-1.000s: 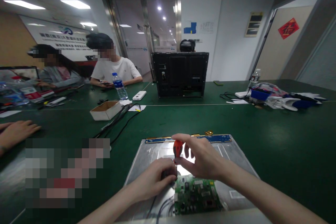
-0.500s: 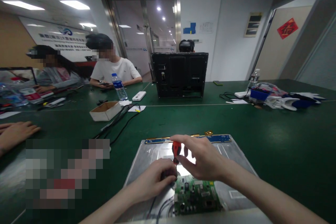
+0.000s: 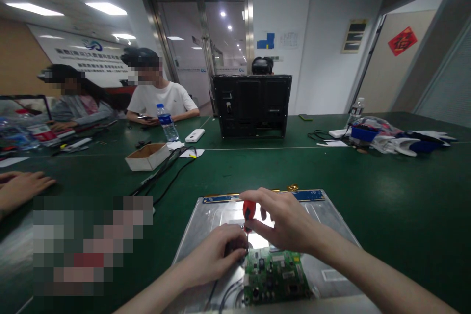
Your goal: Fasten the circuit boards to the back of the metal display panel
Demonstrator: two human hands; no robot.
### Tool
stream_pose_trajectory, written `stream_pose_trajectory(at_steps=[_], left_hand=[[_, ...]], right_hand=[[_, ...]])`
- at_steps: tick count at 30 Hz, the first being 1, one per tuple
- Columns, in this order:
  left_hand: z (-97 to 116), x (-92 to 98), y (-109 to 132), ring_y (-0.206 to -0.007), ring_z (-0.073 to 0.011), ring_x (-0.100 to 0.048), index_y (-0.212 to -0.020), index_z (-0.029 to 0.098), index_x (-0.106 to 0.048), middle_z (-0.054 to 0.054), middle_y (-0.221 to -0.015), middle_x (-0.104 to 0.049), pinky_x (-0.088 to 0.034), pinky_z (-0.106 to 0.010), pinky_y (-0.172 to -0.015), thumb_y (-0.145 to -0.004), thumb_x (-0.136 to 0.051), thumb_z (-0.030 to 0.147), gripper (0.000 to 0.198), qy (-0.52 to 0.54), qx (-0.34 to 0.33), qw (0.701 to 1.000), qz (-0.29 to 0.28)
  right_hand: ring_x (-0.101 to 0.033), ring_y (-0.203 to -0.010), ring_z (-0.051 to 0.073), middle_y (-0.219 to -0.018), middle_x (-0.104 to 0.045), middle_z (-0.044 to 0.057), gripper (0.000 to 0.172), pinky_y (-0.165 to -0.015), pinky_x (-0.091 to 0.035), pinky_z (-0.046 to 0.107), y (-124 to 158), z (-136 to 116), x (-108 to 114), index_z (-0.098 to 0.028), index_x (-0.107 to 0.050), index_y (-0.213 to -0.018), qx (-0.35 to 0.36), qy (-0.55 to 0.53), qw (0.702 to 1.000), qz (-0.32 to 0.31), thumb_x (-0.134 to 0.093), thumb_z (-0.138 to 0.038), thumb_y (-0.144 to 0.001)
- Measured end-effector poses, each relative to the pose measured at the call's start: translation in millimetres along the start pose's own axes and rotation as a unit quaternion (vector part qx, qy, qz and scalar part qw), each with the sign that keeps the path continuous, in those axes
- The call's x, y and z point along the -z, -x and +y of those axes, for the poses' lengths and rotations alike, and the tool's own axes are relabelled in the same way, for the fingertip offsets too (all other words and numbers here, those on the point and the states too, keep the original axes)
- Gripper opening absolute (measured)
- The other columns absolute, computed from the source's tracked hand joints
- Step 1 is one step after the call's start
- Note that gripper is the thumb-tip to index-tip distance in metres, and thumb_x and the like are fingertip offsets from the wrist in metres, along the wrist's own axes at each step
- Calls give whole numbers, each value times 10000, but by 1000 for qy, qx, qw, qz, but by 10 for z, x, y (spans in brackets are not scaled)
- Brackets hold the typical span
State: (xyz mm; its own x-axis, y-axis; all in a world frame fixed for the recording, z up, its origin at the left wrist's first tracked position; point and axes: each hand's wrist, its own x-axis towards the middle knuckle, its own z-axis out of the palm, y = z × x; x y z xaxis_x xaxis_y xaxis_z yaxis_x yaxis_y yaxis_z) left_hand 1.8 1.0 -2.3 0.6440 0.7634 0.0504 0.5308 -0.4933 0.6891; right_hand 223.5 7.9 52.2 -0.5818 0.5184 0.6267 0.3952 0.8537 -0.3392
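A silver metal panel (image 3: 324, 225) lies flat on the green table in front of me, with a green circuit board (image 3: 274, 274) mounted near its front edge and a blue strip (image 3: 309, 195) along its far edge. My right hand (image 3: 285, 221) pinches the red handle of a small screwdriver (image 3: 249, 211), held upright at the board's far left corner. My left hand (image 3: 215, 255) is curled on the panel beside the screwdriver's tip, its fingers closed around something dark I cannot make out.
A black monitor housing (image 3: 252, 104) stands upright mid-table. A small cardboard box (image 3: 147, 155), black cables (image 3: 165, 169), a water bottle (image 3: 167, 121) and a white device (image 3: 195, 134) lie to the left. Two people sit at the far left; another person's hand (image 3: 20, 187) rests on the left edge. Gloves and bags (image 3: 390, 138) lie right.
The view has shifted slightly; my right hand's fingers have moved a little on the screwdriver handle. My left hand stays in place.
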Motion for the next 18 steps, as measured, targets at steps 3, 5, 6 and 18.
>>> stream_pose_trajectory(at_steps=[3, 5, 6, 18], left_hand=[[-14, -10, 9, -716, -165, -517, -831, 187, -602, 3, -796, -595, -374, -269, -663, -867, -561, 172, 56, 0, -2, 1000, 0], [-23, -14, 11, -718, -163, -521, -843, 185, -608, 2, -804, -601, -376, -267, -664, -866, -561, 169, 55, -1, -6, 1000, -1], [-26, -15, 11, -718, -162, -523, -845, 185, -610, 2, -802, -603, -377, -267, -666, -866, -560, 169, 56, -2, -8, 1000, -1], [-2, 9, 8, -720, -161, -528, -833, 188, -616, 12, -790, -599, -395, -279, -703, -889, -568, 197, 74, -2, -8, 1000, -4]], right_hand=[[-617, -685, 161, -981, -702, 41, 469, -594, -449, 298, -4, -1, 27, -205, -454, -1333, -8, 0, 1000, -13, -627, -203, -897], [-624, -698, 164, -1015, -699, 54, 482, -598, -458, 299, -9, -9, 49, -197, -444, -1352, -9, -1, 1000, -17, -601, -194, -897], [-628, -703, 165, -1027, -698, 61, 479, -597, -460, 297, -11, -14, 58, -191, -444, -1354, -9, 0, 1000, -16, -584, -179, -895], [-611, -664, 147, -978, -678, 53, 357, -555, -449, 267, -12, -8, 51, -173, -478, -1250, 4, 6, 1000, 2, -587, -179, -910]])
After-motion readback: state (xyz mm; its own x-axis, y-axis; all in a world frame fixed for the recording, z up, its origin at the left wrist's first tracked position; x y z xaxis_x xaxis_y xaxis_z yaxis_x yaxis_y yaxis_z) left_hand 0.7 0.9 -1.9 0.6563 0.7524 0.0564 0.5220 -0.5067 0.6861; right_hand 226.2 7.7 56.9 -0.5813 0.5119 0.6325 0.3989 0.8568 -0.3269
